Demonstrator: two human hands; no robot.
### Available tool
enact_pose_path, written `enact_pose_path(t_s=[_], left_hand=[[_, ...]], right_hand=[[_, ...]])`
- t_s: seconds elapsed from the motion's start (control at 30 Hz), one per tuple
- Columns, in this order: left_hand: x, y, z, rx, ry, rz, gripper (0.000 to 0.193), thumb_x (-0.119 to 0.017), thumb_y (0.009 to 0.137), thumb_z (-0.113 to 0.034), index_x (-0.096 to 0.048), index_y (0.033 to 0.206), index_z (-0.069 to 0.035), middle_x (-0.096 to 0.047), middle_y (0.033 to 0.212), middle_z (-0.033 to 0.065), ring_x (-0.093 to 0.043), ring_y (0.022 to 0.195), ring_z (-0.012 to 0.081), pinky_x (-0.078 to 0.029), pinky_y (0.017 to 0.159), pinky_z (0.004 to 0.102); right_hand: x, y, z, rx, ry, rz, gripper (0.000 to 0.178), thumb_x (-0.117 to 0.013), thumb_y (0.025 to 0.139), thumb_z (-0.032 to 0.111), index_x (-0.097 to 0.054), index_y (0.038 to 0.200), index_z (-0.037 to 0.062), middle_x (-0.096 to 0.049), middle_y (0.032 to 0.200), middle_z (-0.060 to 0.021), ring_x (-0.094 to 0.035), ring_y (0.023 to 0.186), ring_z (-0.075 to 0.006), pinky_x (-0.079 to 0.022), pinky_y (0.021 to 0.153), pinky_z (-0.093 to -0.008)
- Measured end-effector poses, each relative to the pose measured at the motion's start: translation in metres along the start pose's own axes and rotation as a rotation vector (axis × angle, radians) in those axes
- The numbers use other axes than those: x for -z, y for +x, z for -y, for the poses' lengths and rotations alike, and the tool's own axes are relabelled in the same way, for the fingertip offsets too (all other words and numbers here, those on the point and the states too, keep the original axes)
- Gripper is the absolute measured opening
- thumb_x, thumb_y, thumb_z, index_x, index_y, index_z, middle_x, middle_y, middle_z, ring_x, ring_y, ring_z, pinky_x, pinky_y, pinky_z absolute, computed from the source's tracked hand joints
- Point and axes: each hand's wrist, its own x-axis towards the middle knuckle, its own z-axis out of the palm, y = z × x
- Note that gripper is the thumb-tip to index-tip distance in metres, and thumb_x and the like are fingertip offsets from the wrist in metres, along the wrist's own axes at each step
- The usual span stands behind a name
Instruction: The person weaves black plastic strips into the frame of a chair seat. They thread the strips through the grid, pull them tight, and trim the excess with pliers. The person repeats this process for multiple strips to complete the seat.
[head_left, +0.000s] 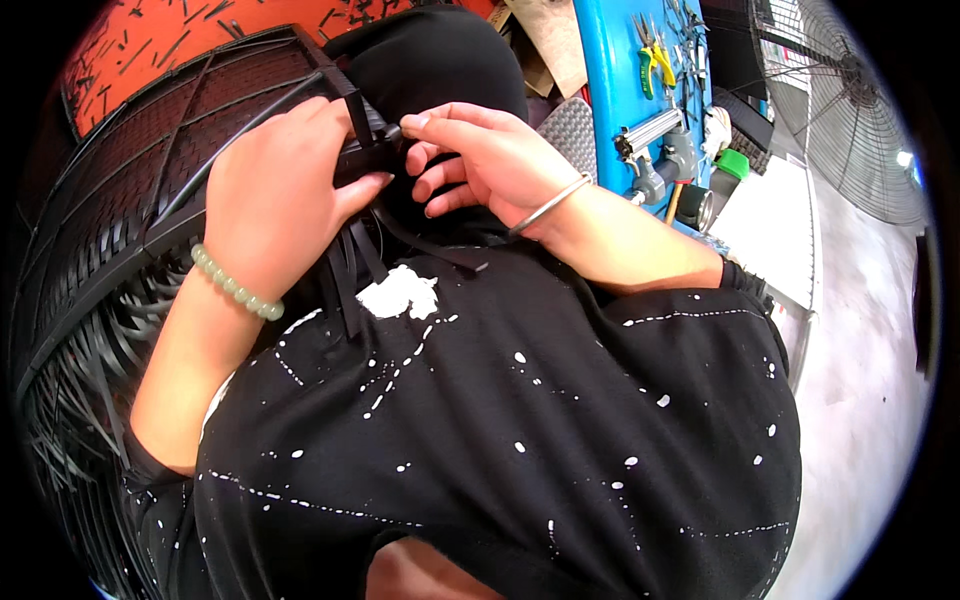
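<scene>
My left hand [285, 185], with a beaded bracelet at the wrist, is closed over the corner of a black woven frame [150, 232], its thumb pressed along the near edge. Just right of that corner, my right hand [490, 165] pinches a dark strip end between thumb and forefinger, the other fingers curled loosely. A plain bangle circles the right wrist. Several flat black strips [345, 275] dangle from the corner over my shirt, and one curves off to the right. The fingertips partly hide where the pinched strip meets the frame.
Many loose strips [95, 370] hang below the frame at left. Black scraps lie on an orange surface [120, 60] behind. At right, a blue table [615, 60] holds yellow-green pliers [655, 65] and a grey clamp-like tool [665, 165]. A large fan [860, 90] stands far right.
</scene>
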Motion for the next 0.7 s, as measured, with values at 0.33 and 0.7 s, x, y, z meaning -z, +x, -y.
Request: enact_pose_path(t_s=[0.33, 0.7], left_hand=[[-0.006, 0.006, 0.006, -0.068, 0.163, -0.132, 0.029, -0.075, 0.073, -0.029, -0.062, 0.088, -0.009, -0.059, 0.077, 0.0029, -0.063, 0.073, 0.0217, -0.051, 0.061, 0.0334], [-0.009, 0.005, -0.005, -0.091, 0.143, -0.155, 0.025, -0.074, 0.073, -0.024, -0.063, 0.090, -0.010, -0.058, 0.076, 0.0046, -0.062, 0.070, 0.0239, -0.048, 0.059, 0.0354]], right_hand=[[-0.015, 0.004, 0.011, -0.092, -0.023, 0.019, 0.039, -0.059, 0.093, 0.043, -0.057, 0.104, 0.0048, -0.063, 0.086, -0.0050, -0.063, 0.073, -0.0157, -0.054, 0.064, -0.0312], [-0.010, 0.004, 0.016, -0.295, 0.039, 0.059, 0.033, -0.060, 0.089, 0.039, -0.053, 0.095, 0.0079, -0.061, 0.072, -0.0034, -0.060, 0.065, -0.0153, -0.050, 0.060, -0.0308]])
